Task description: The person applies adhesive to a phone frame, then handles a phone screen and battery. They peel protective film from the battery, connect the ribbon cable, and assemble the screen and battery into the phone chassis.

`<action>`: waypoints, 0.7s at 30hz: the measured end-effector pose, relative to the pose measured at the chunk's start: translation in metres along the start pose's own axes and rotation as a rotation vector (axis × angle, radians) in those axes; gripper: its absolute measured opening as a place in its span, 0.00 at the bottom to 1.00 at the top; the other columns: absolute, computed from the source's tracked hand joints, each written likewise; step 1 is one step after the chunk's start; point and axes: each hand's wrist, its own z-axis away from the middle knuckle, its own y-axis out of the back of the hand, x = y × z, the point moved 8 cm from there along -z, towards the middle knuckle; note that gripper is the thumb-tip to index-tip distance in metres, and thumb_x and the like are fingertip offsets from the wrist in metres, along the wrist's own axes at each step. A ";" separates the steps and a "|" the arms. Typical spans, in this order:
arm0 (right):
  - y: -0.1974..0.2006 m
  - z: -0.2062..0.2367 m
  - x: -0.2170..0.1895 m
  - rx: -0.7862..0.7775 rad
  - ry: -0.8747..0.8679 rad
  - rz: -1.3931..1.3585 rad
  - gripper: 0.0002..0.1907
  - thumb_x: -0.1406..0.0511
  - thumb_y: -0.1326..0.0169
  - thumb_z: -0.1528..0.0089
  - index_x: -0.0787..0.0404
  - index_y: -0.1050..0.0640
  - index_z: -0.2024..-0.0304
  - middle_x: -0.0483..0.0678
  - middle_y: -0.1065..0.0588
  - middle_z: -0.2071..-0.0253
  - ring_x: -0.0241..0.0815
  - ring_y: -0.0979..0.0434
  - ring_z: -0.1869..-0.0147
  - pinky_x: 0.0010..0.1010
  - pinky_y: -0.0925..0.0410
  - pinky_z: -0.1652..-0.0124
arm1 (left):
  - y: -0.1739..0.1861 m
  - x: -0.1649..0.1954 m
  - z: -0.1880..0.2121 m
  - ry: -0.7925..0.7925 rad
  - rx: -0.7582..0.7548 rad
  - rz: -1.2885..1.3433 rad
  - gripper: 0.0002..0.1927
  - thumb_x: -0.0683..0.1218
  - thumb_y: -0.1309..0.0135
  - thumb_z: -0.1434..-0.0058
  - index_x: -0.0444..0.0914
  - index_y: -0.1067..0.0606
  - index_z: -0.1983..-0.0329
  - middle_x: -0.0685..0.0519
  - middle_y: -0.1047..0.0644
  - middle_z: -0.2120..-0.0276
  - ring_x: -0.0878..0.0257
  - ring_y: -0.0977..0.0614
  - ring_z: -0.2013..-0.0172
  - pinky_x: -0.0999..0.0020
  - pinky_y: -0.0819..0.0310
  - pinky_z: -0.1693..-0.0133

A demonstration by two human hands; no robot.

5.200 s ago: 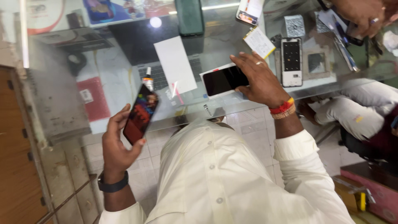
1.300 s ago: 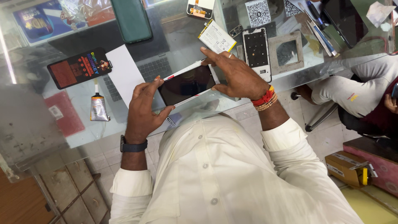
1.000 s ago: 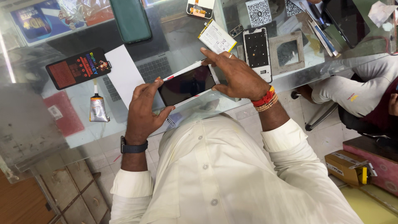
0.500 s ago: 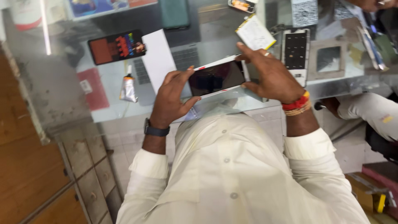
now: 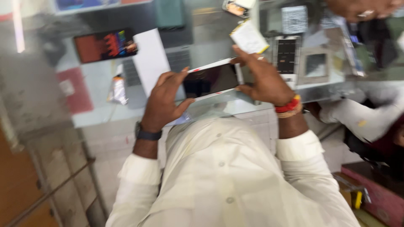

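- Sleeves of a cream buttoned shirt (image 5: 227,176) fill the near part of the view, both forearms reaching up and away from the wearer toward a glass counter (image 5: 97,113).
- Left hand (image 5: 164,103), with a dark watch (image 5: 147,134) at the wrist, curls around the left end of a phone (image 5: 212,80): the thumb lies along the lower edge and the fingers wrap over the top, closed on the device.
- Right hand (image 5: 263,80), wearing red and orange thread bands (image 5: 288,107) at the wrist, grips the phone's right end, fingers folded behind it and the forefinger stretched up past the top corner; this hand is also clamped on it.
- Phone is held level between the two hands, dark screen up, pale frame showing along its upper edge, raised just above the near edge of the counter.
- Beyond the left hand, a white sheet (image 5: 151,59) lies on the glass, with a small tube (image 5: 118,90) to its left and a second handset (image 5: 105,45) with a lit red screen farther back.
- Past the right hand lie a pale yellow-edged pack (image 5: 249,38), a dark rectangular part (image 5: 287,54) and a small framed square piece (image 5: 315,65).
- At the far right corner another person's hand (image 5: 362,8) shows, blurred, and a white sleeve (image 5: 366,120) sits lower on the right.
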 end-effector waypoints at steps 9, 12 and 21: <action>0.001 0.001 0.005 -0.037 -0.031 -0.053 0.59 0.68 0.30 0.50 0.56 0.50 0.24 0.46 0.26 0.37 0.55 0.30 0.34 0.47 0.35 0.37 | -0.008 0.001 -0.005 0.009 -0.017 -0.084 0.42 0.45 0.27 0.51 0.32 0.32 0.34 0.42 0.23 0.40 0.47 0.23 0.44 0.55 0.25 0.43; 0.000 0.000 0.007 -0.032 -0.036 -0.033 0.59 0.67 0.29 0.50 0.56 0.50 0.24 0.46 0.27 0.38 0.56 0.31 0.34 0.48 0.36 0.37 | -0.013 -0.002 -0.004 0.024 -0.019 -0.093 0.42 0.46 0.27 0.51 0.33 0.31 0.35 0.43 0.23 0.41 0.48 0.23 0.44 0.56 0.25 0.44; 0.001 0.001 0.008 -0.022 -0.003 -0.051 0.59 0.68 0.29 0.50 0.56 0.49 0.24 0.47 0.27 0.37 0.58 0.31 0.35 0.48 0.36 0.36 | -0.015 -0.005 -0.003 0.032 -0.028 -0.108 0.42 0.46 0.27 0.50 0.33 0.32 0.34 0.44 0.22 0.43 0.48 0.23 0.44 0.56 0.27 0.42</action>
